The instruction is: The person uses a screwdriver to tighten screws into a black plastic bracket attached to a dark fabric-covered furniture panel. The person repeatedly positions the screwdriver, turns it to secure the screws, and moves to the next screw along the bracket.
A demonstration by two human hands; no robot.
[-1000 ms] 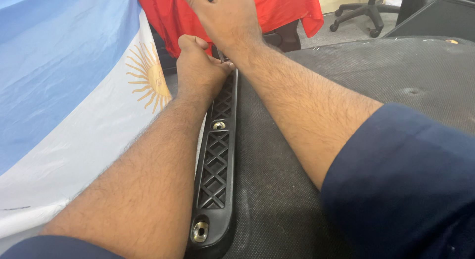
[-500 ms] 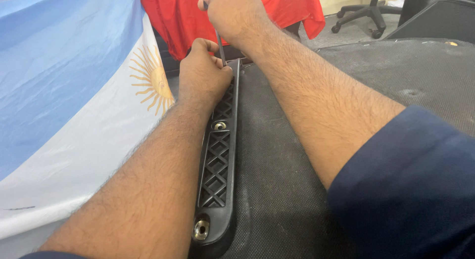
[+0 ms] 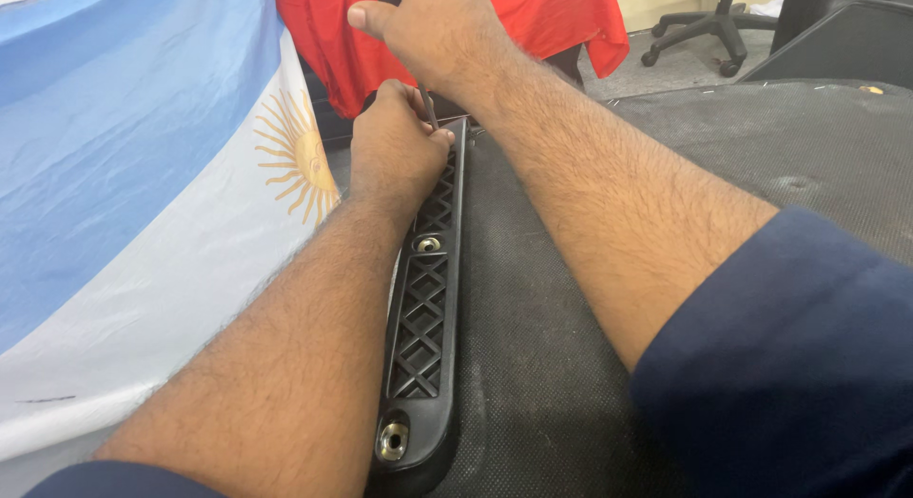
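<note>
A long black plastic grille strip (image 3: 424, 336) with lattice holes and metal screw sockets lies along the edge of a dark textured panel (image 3: 542, 346). My left hand (image 3: 398, 151) rests closed on the strip's far end, its fingers pinched around the thin metal shaft (image 3: 429, 108) of a tool. Above it my right hand (image 3: 437, 32) is closed over the top of that tool, whose handle is hidden in the palm. Both forearms reach away from me, with dark blue sleeves at the bottom.
A light blue and white flag with a yellow sun (image 3: 143, 203) hangs at the left. Red cloth (image 3: 533, 22) drapes behind the hands. An office chair base (image 3: 704, 41) stands on the floor at the far right, next to a dark box (image 3: 837, 32).
My right hand has lifted and shifted slightly, exposing more of the tool's shaft. My left hand stays pinched at the strip's far end.
</note>
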